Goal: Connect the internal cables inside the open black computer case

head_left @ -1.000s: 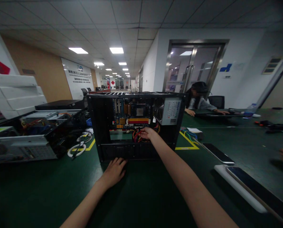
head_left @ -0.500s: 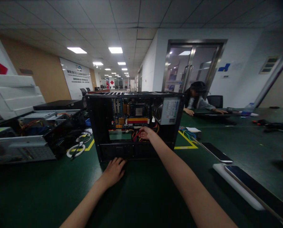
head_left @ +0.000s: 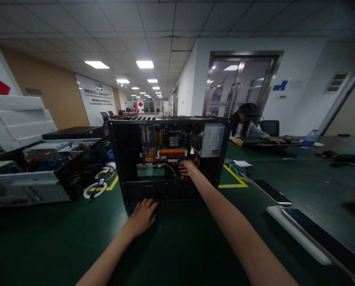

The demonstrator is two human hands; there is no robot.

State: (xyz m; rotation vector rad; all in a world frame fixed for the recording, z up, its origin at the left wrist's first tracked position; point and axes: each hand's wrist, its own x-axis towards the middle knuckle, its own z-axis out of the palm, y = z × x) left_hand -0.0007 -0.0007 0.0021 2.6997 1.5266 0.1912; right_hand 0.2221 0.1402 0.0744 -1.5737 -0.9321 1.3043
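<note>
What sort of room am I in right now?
Probably an office, used for computer hardware work: an open computer case stands ahead, a second opened computer sits to its left, and a lettered wall sign shows beyond.

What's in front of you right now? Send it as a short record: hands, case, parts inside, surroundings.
Left hand: resting on the green table, fingers at the case's bottom edge
Right hand: inside the case near the yellow cable; grip unclear
Open computer case: upright, open side facing the camera
Inside: motherboard; power supply, upper right
Picture left: second opened case, white cable coil
Background right: seated person
</note>
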